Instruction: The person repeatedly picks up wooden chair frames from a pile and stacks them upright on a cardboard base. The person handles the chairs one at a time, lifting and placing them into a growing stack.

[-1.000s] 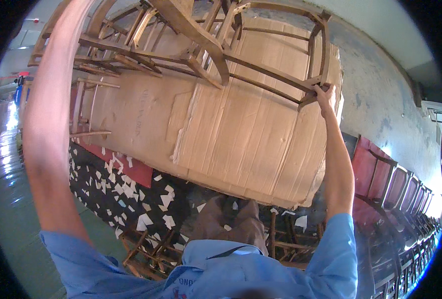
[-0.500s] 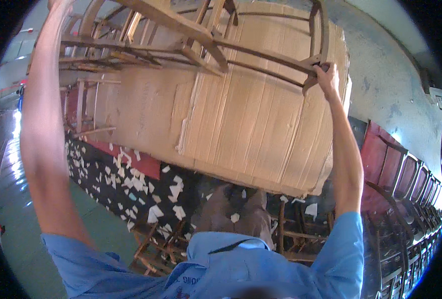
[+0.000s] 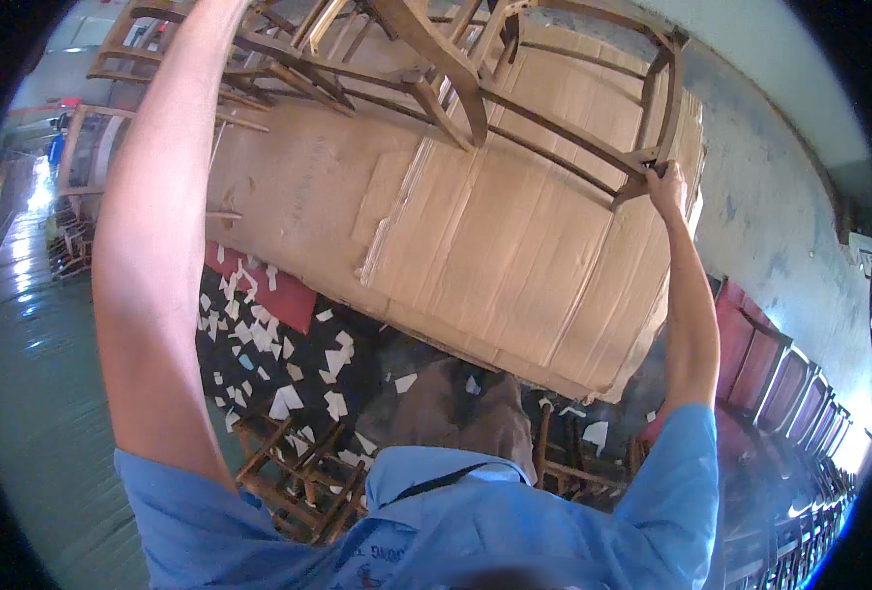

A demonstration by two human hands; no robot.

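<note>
**Wooden chair frame (image 3: pixel 564 134) held by the right hand (image 3: pixel 666 187) near the cardboard's far right corner**

At far left, the glossy green floor (image 3: pixel 32 403) runs back as a broad lane past a pale wooden frame (image 3: pixel 70 147). The left forearm (image 3: pixel 155 265) crosses upward, hiding the left end of the cardboard (image 3: pixel 514 256); the left hand lies beyond the upper border, so its fingers cannot be told. Under the near edge's left half, a red panel (image 3: pixel 288 303) borders dark flooring strewn with white paper-like scraps (image 3: pixel 285 401), and small wooden frames (image 3: pixel 264 450) crowd the person's left side.

In the middle, brown-trousered legs (image 3: pixel 495 413) stand close to the near edge. From there creased, layered cardboard spreads wide to the chair frame, tipped over along the far edge; whether it rests there cannot be told.

At the chair frame's right corner, the right hand's fingers curl around the wood. Past the cardboard's right edge rises a patchy grey wall (image 3: pixel 760 187), with a tight row of dark chairs (image 3: pixel 790 462) receding at far right.
</note>
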